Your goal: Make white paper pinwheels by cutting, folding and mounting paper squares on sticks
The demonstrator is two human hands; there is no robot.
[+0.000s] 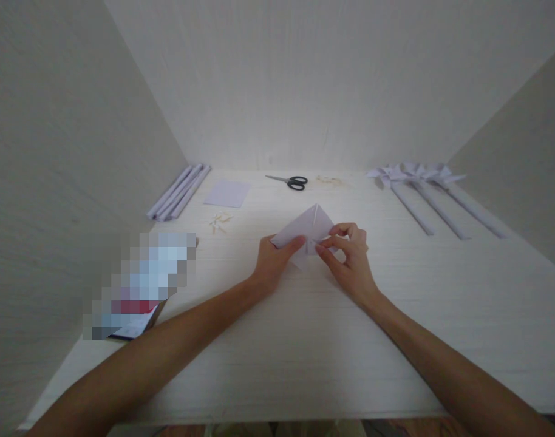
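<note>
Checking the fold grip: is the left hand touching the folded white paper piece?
Touching. The head view shows the left hand with its thumb pressed flat on the folded white paper piece, no gap visible.

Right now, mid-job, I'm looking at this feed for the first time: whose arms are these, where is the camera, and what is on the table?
There is no machine here: these are a person's two bare arms, seen from a camera worn on their head, looking forward and down. That is the only view. The left hand and right hand together pinch a folded white paper piece just above a pale table. At the far left lie rolled paper tubes, a flat paper square and some small wooden sticks. Black-handled scissors lie at the back. At the far right lie three paper pinwheels on paper stems. A blurred-out object sits near the left edge.
</note>
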